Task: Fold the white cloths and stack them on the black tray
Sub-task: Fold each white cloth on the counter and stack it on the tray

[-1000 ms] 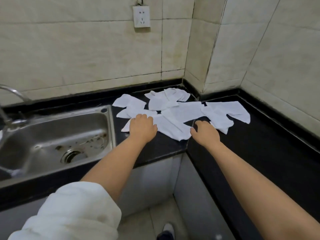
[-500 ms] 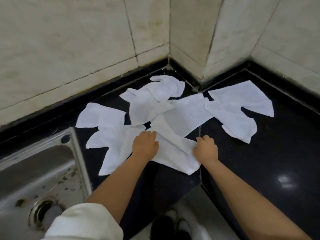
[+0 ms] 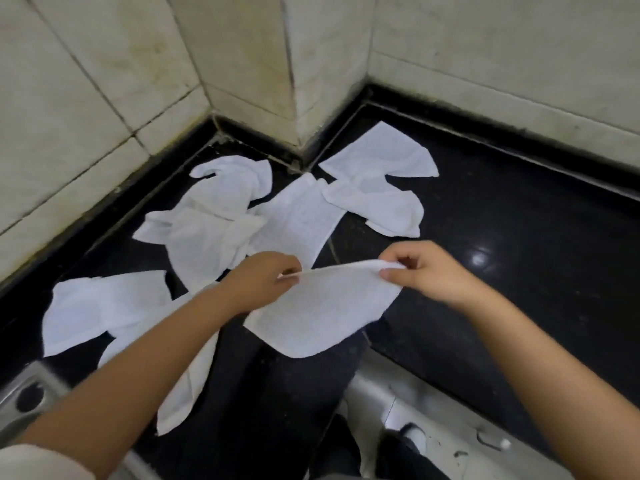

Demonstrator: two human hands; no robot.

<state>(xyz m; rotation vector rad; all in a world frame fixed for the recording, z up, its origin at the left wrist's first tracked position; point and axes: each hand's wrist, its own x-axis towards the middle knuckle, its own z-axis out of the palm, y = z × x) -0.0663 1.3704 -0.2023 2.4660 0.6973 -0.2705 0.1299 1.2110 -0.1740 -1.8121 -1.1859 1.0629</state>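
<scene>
L hand (image 3: 266, 277) & R hand (image 3: 420, 271) pinch white cloth (image 3: 322, 313) — lifted.

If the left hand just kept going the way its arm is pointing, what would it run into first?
Probably the flat white cloth lying just beyond the left hand, which pinches one corner of the lifted cloth. The tiled wall corner lies farther along that line. Height above the counter is unclear.
</scene>
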